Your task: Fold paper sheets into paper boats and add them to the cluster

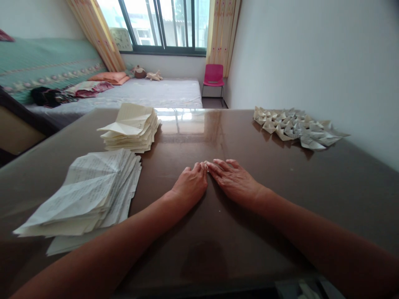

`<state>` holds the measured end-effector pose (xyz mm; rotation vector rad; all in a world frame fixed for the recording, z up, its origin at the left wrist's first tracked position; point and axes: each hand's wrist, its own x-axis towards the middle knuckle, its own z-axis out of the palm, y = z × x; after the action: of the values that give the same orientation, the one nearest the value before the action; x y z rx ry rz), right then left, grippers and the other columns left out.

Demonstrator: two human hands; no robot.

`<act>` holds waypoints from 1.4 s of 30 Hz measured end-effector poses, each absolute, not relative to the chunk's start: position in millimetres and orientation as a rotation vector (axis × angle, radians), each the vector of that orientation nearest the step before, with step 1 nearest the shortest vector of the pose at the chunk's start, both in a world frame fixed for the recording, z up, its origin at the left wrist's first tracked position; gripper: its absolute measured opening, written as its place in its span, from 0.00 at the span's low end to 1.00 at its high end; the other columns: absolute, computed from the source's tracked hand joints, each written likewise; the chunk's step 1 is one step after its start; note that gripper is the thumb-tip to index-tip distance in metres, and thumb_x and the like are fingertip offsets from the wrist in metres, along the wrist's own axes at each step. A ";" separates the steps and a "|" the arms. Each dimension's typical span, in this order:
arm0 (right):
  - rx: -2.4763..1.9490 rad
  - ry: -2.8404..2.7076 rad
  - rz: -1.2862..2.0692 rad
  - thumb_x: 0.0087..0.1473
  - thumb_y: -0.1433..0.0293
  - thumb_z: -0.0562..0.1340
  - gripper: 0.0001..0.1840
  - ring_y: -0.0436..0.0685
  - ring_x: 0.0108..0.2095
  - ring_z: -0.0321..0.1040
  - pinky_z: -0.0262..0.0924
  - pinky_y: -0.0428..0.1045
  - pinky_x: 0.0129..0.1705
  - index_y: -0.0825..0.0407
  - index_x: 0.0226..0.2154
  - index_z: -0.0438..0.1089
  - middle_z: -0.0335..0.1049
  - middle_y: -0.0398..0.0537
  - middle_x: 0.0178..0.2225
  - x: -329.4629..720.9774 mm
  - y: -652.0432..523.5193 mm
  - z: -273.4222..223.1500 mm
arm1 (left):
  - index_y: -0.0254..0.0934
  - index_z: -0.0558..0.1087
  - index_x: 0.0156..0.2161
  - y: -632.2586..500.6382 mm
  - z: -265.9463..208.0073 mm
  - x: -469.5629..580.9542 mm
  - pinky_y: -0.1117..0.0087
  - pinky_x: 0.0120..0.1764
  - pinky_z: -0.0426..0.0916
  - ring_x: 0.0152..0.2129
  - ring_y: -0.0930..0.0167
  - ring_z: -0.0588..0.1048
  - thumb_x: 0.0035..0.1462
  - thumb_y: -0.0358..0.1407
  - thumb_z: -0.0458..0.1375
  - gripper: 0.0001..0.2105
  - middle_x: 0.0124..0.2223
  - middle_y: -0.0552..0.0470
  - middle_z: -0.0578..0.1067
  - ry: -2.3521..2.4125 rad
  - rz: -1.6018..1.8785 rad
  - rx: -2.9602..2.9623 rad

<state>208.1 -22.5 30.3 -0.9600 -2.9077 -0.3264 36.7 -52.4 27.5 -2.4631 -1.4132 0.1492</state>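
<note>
A small piece of folded paper [206,166] sits between my two hands over the middle of the table, mostly covered by fingers. My left hand [191,182] is closed in a pinch on its left side. From the right, my right hand [233,180] grips the same paper at the index fingertip, its thumb hidden below. The other fingers of that hand stretch out beyond it. To the left lie a stack of white written sheets [90,182] with crease lines and, behind it, a stack of cream sheets [132,124]. Folded paper boats [293,124] stand clustered at the far right.
The brown glossy table [264,241] reflects the window. A white wall [311,54] runs along its right side. Beyond the far edge are a bed [168,93] with pillows and clothes, and a pink chair [213,74].
</note>
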 end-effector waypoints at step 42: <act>-0.963 -2.502 0.496 0.52 0.67 0.63 0.06 0.52 0.35 0.64 0.58 0.46 0.36 0.49 0.34 0.70 0.69 0.45 0.33 221.5 24.9 25.1 | 0.43 0.69 0.39 -42.6 43.2 9.9 0.71 0.32 0.66 0.42 0.67 0.68 0.62 0.40 0.47 0.10 0.45 0.50 0.69 -1.692 -0.257 -2.618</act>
<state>221.5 24.9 25.1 -0.9635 -2.5018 0.4958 9.9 -42.6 43.2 -2.6181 -1.6916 -0.2570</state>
